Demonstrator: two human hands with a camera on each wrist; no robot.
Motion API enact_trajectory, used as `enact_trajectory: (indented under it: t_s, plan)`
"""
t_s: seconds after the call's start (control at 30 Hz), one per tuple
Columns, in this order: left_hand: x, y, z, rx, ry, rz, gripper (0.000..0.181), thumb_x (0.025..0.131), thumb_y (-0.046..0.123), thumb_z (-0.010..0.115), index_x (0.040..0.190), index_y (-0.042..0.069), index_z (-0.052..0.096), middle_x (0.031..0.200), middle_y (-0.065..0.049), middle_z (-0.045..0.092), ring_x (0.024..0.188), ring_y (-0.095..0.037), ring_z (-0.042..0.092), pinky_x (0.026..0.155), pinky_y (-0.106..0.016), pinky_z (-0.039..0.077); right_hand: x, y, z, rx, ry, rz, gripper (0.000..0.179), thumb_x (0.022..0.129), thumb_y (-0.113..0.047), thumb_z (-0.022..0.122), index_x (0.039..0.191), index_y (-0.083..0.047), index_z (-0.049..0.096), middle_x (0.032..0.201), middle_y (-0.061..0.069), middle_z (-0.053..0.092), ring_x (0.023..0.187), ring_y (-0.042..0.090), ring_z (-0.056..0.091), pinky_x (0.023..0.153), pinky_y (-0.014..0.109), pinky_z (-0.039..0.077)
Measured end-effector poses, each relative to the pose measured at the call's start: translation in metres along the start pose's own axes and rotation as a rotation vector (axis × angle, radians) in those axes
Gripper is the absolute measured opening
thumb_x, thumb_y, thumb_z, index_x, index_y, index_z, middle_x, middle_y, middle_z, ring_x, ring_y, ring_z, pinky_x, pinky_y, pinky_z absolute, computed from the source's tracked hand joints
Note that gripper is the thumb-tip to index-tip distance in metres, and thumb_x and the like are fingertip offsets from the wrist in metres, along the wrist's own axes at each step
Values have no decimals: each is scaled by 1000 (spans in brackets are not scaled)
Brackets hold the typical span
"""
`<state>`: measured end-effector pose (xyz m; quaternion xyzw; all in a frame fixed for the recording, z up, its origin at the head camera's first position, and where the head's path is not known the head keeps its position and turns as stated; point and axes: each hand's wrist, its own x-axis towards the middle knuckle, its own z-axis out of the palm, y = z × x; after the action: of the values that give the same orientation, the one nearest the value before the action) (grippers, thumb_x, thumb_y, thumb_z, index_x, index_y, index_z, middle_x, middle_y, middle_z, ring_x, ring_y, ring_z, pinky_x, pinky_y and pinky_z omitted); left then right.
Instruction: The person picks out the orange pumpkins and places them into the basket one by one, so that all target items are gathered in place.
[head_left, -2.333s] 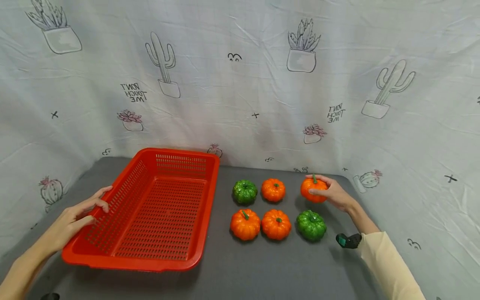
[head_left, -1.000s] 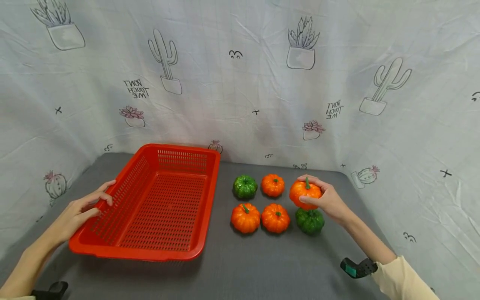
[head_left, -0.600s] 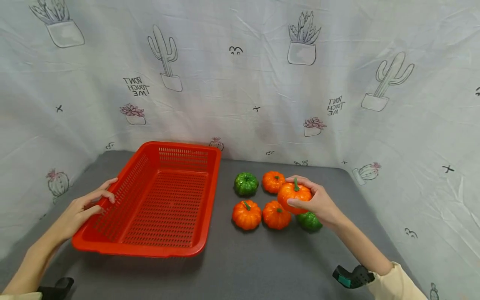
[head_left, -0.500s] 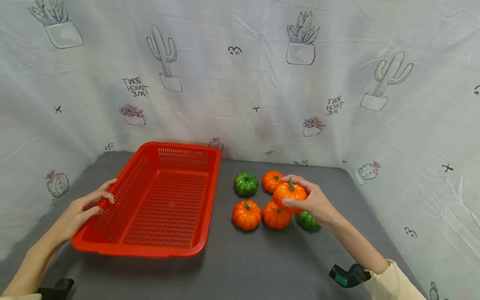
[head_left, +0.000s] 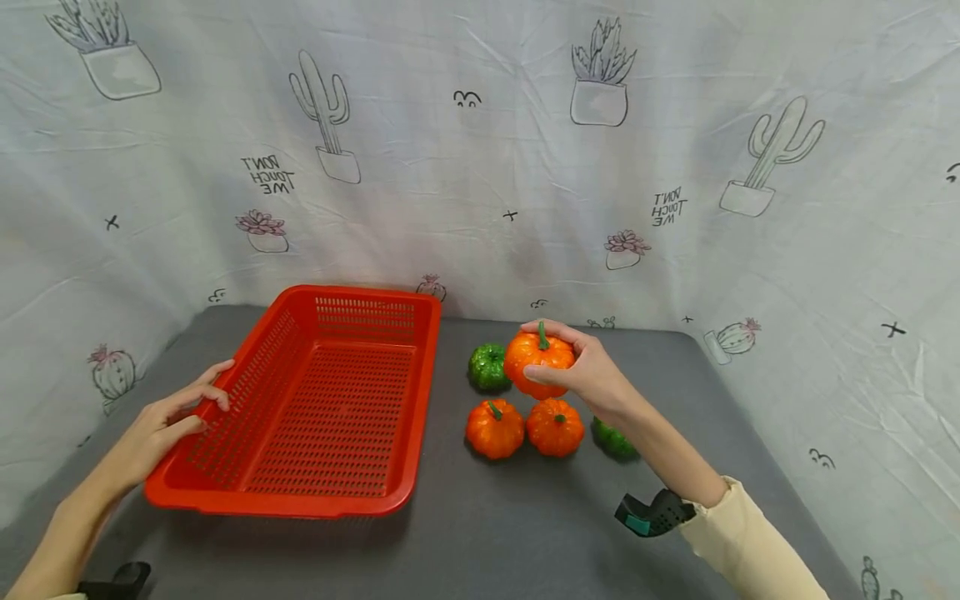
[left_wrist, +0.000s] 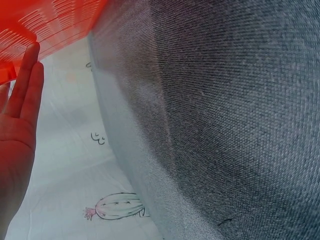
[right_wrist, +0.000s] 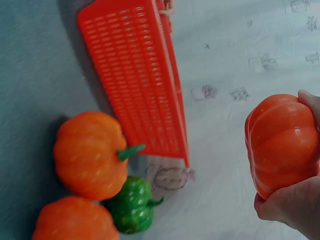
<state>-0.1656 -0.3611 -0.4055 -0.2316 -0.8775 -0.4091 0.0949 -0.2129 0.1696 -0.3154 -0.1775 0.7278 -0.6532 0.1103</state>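
Note:
A small orange pumpkin with a green stem is held above the table in my right hand, thumb on the near side and fingers behind. The right wrist view shows the same pumpkin off the table. It hides the far orange pumpkin and part of a green pumpkin. Two orange pumpkins lie in front, and another green pumpkin is partly covered by my right forearm. At left, my left hand grips the left rim of a red plastic basket, whose inside holds nothing.
A grey cloth covers the table. Behind and beside it hangs a white curtain printed with cacti. The basket's right wall stands just left of the pumpkins. A black wrist strap sits on my right forearm.
My right hand has lifted the orange pumpkin from the far right and carried it left, past the right green pumpkin and over the far orange one. My left hand stays on the basket's rim.

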Motion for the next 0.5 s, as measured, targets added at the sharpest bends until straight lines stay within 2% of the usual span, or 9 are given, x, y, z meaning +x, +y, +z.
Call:
enact_trajectory:
  t_s: [0.23,0.5]
  plan:
    - [0,-1,-1,4,13,7,26,93,-8,43,105,8,58,153,12,28,114,5,39,64,-21,40,21,-9,23,36,-95,-2,48,84,-10,72,130,-9,55,129,10,54,103,29,55,81,36,51]
    - [1,0,1,2,1,-10,26,93,-7,42,106,8,58,153,13,27,114,5,38,63,-22,40,47,-10,44,73,-98,-24,46,85,-6,69,129,-8,56,127,10,55,100,26,56,82,33,51]
